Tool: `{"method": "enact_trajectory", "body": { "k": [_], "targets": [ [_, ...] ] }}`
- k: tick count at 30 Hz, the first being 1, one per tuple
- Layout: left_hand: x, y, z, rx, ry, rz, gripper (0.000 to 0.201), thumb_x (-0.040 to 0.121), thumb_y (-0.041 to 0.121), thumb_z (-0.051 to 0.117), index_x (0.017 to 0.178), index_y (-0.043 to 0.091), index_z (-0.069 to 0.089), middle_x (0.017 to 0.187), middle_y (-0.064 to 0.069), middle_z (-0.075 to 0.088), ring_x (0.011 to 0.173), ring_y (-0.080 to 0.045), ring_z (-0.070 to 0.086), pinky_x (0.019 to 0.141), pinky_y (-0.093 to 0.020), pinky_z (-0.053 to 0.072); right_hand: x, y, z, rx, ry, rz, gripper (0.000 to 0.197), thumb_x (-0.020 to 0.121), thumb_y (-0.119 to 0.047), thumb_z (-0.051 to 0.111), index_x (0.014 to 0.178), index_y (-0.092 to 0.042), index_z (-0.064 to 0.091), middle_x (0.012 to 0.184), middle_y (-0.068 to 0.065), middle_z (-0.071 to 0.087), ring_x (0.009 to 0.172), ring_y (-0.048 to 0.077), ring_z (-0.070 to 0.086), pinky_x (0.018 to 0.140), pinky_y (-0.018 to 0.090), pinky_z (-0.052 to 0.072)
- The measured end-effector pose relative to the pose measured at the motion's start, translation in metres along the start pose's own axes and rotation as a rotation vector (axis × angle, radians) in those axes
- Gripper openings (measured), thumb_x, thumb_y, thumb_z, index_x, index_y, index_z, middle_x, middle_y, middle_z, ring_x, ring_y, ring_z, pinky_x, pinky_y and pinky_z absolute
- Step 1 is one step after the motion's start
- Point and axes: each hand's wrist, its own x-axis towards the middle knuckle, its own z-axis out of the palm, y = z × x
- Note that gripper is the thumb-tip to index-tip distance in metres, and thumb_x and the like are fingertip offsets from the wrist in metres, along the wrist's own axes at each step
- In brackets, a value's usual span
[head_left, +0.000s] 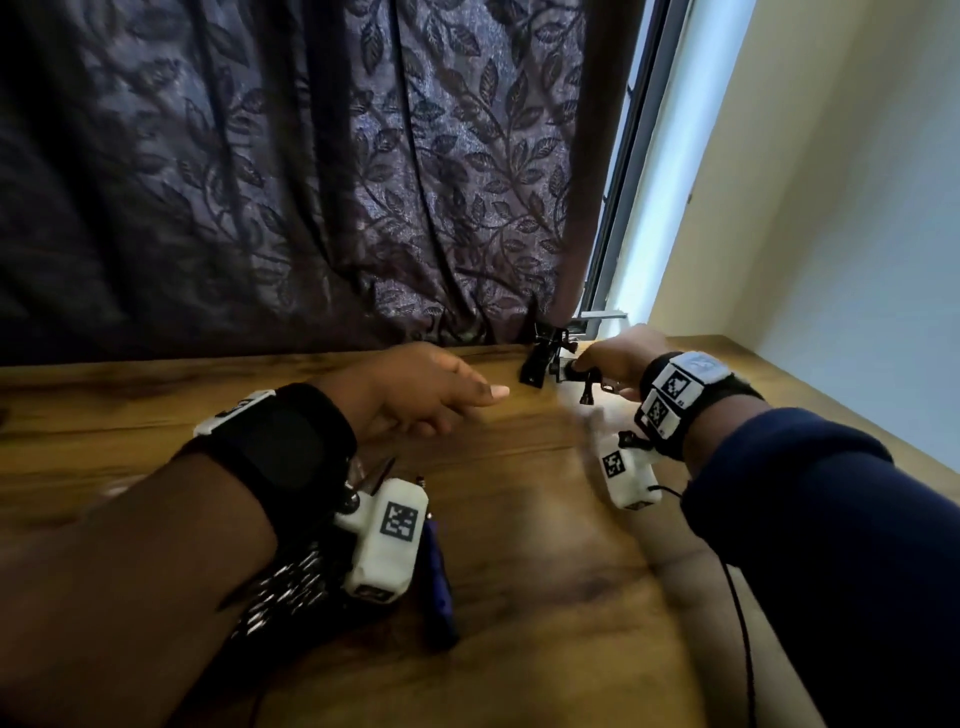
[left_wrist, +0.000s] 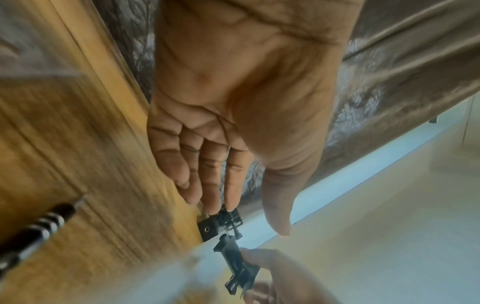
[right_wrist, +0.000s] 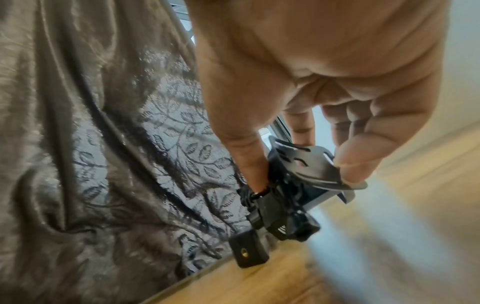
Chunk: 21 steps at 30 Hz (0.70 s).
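**Mount held by its plate at the table's back edge; left hand coming in empty**

- Far left: dark leaf-patterned curtain (head_left: 311, 182) hangs down to the rear of the wooden tabletop (head_left: 519, 545). A black-and-white striped cable (left_wrist: 44, 224) lies on the wood near the left wrist.
- Left hand (head_left: 415, 387): fingers straight and relaxed, holding nothing, stretched toward the hardware. In the left wrist view the fingertips (left_wrist: 232, 197) sit just above it. Contact or a small gap: cannot tell.
- Centre: the black mount (right_wrist: 319, 164), a jointed piece with a slotted plate on top. Its foot block (right_wrist: 248, 254), with a brass threaded hole, is down on the back edge of the tabletop, right against the curtain folds.
- Right hand (head_left: 621, 356): clamped on the mount. Thumb on one side, fingertips on the far rim of the slotted plate, a pinch rather than a full wrap.
- Far right: window frame (head_left: 618, 218), then pale wall (head_left: 831, 208).

Risks as I read them:
- The pinch is on a thin plate rim. If the joints are loose, the lower part could swing or fold and the foot skid off the edge, down behind the table.
- Curtain fabric lies against the joints. A fold could catch in them when the mount is lifted or turned.
- The left hand arrives close to the foot. A nudge before the fingers close could tip the mount toward the curtain.
- Both wrist views are blurred at the table, so fine placement is hard to judge.
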Motion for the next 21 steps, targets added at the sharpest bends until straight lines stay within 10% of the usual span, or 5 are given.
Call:
{"method": "enact_trajectory", "body": {
  "k": [5,12,21],
  "targets": [
    [-0.070,-0.002,-0.021,-0.138,0.095,0.053,0.063,0.059,0.056,0.083,0.110,0.020,0.075,0.099,-0.004,0.075,0.061,-0.007,0.060,0.060,-0.022,0.047,-0.070,-0.023,-0.004,0.467,-0.188,-0.064,0.021,0.077,-0.016,0.087,0.090,-0.011,0.071,0.077,0.003,0.072,0.059,0.013,0.067,0.047,0.021,0.052],
    [-0.147,-0.033,-0.043,-0.357,0.259,0.162,0.038,0.076,0.040,0.077,0.110,0.022,0.073,0.089,0.006,0.074,0.068,-0.007,0.064,0.060,-0.019,0.052,-0.176,-0.066,0.039,0.715,-0.583,-0.205,0.040,0.082,-0.045,0.080,0.104,-0.013,0.074,0.082,0.009,0.072,0.056,0.016,0.059,0.048,0.024,0.034],
    [-0.142,-0.052,-0.047,-0.273,0.500,0.292,0.049,0.068,0.028,0.093,0.107,0.021,0.065,0.107,-0.008,0.074,0.094,-0.021,0.070,0.086,-0.048,0.059,-0.217,-0.076,0.081,0.816,-0.781,-0.109,0.060,0.084,-0.074,0.060,0.098,-0.017,0.074,0.075,0.013,0.070,0.052,0.017,0.060,0.041,0.019,0.039]
  ]
}}
